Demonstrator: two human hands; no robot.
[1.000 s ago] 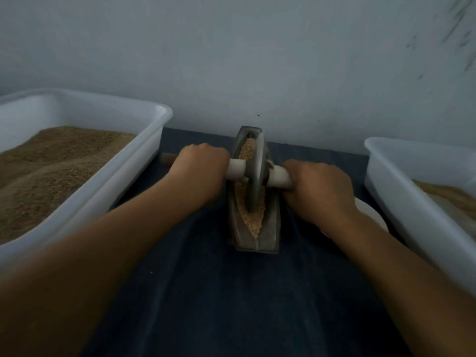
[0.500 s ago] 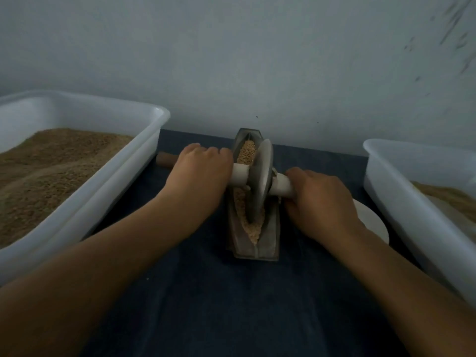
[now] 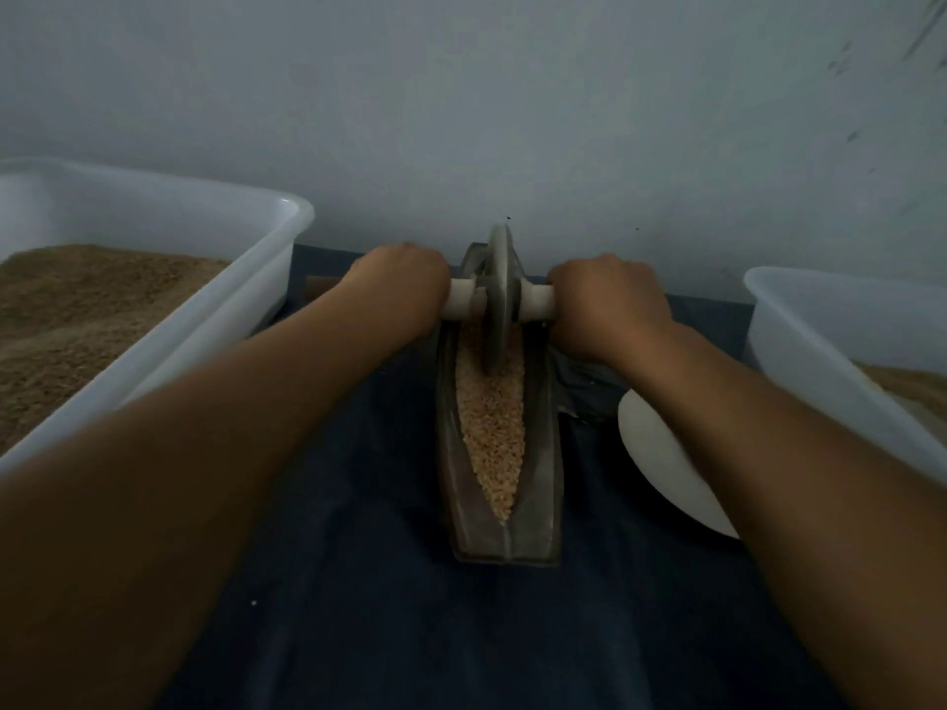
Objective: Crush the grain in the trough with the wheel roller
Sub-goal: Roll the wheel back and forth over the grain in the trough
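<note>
The wheel roller [image 3: 499, 299] has been pushed from the middle of the trough [image 3: 543, 453] to its far end, so the near grain [image 3: 492, 427] is left uncovered. Its axle is clenched by the left hand [image 3: 405, 289] and right hand [image 3: 610, 304], and a return stroke is judged due.

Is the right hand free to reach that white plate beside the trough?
Probably not at once: the right hand grips the wheel roller handle at the trough's far end. The white plate lies uncovered just under that forearm, so after letting go it looks reachable.
</note>
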